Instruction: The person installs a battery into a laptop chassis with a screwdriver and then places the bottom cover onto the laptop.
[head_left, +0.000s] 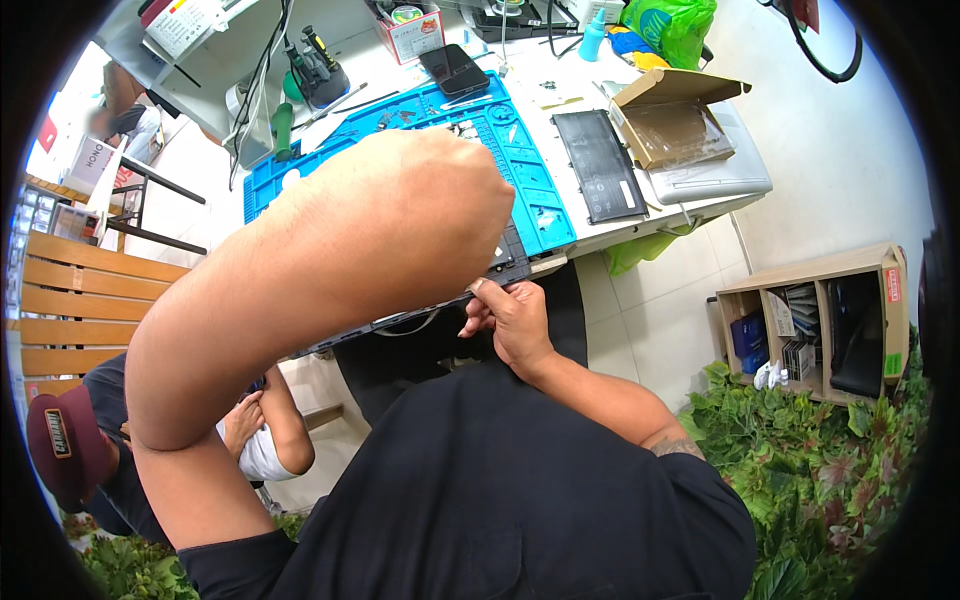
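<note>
My left hand (445,190) is raised over a dark laptop chassis (510,262) at the front of a blue repair mat (540,190); its back and knuckles show, while its fingers are hidden. That forearm covers much of the chassis. My right hand (508,325) grips the front edge of the chassis near its right corner with thumb and index finger, other fingers curled below. Right of the mat lie a flat black battery (595,165) and an open cardboard box (680,140) on a silver closed laptop (730,178). A black phone (452,68) lies at the back.
A tool holder (318,75), cables and a green bag (670,25) line the back of the white desk. A seated person (75,440) and another person's arm (285,425) are at lower left, by a slatted wooden bench (90,300). A wooden cabinet (810,330) stands right, among leaves.
</note>
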